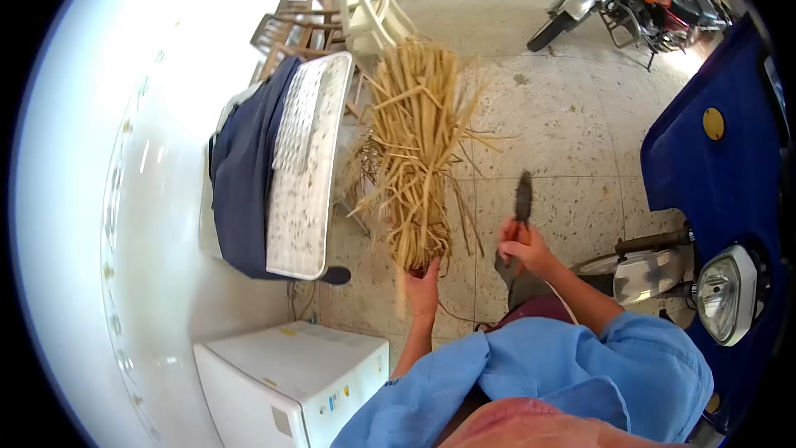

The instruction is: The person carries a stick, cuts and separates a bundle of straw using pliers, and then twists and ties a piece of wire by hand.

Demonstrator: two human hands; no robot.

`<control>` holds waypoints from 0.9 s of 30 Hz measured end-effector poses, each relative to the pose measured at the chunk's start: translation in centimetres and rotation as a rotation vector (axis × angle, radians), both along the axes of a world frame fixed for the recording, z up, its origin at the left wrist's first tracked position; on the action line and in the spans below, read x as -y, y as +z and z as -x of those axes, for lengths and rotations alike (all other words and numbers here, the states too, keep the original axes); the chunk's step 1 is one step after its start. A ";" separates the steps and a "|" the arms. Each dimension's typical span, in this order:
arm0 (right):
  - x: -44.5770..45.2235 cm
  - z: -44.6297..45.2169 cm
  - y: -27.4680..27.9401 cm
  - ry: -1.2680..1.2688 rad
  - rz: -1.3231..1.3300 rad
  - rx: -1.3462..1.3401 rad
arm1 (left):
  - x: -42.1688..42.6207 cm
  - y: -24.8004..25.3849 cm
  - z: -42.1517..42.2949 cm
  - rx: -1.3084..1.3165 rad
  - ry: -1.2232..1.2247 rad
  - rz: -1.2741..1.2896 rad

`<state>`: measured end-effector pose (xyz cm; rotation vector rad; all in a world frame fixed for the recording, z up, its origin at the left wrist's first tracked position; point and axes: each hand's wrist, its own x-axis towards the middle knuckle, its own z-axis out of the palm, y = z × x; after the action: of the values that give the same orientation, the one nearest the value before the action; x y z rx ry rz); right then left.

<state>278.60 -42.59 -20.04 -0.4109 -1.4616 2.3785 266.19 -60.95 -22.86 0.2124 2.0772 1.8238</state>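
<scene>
My left hand (423,292) is closed around the near end of a long bundle of dry straw (414,149). Loose stalks stick out along the bundle's sides, and its far end fans out toward a white plastic chair. In my right hand (524,249), to the right of the straw and apart from it, I grip a knife (524,197) with a dark, stained blade that points away from me. My fingers cover part of its handle.
At left stand a speckled white board (307,199) with dark blue cloth (249,166) over it, and a small white fridge (290,373). Chairs (373,4) stand beyond. A blue vehicle (721,166) with a headlight is close on the right; a motorcycle (630,0) stands farther back.
</scene>
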 end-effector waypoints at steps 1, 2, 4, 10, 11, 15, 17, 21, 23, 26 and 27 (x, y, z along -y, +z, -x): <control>-0.8 1.5 -0.2 0.010 0.005 0.007 | -1.6 1.1 0.8 0.056 0.031 -0.092; -2.3 3.6 -0.5 0.021 0.000 0.006 | -3.5 2.3 1.6 -0.024 0.046 -0.074; -4.7 7.0 -0.3 0.020 -0.003 0.064 | -7.2 3.7 3.5 -0.130 0.039 -0.034; -12.1 15.1 2.9 -0.111 -0.065 0.204 | -15.6 8.6 7.7 -0.072 -0.059 0.002; -13.9 15.5 3.7 -0.107 -0.049 0.181 | -17.3 9.5 7.9 -0.086 -0.049 -0.005; -19.1 19.2 5.5 -0.153 0.025 0.115 | -21.6 5.6 12.4 -0.117 -0.073 -0.058; -21.8 21.8 5.6 -0.223 -0.002 0.093 | -24.2 4.9 14.7 -0.006 -0.122 -0.125; -27.4 27.0 6.4 -0.135 -0.044 0.239 | -29.9 3.1 19.4 -0.095 -0.119 -0.073; -30.3 29.7 6.1 -0.139 -0.071 0.281 | -33.5 4.1 21.4 -0.163 -0.068 -0.151; -34.0 33.5 4.9 -0.233 -0.138 0.325 | -38.2 5.7 24.4 -0.082 -0.063 -0.260; -35.6 34.7 5.0 -0.229 -0.140 0.333 | -39.8 5.7 25.6 -0.027 -0.090 -0.326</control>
<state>243.93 -6.95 -15.00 -0.9215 -1.6068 2.0841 240.56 -21.15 -17.14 0.4097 1.7450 2.1043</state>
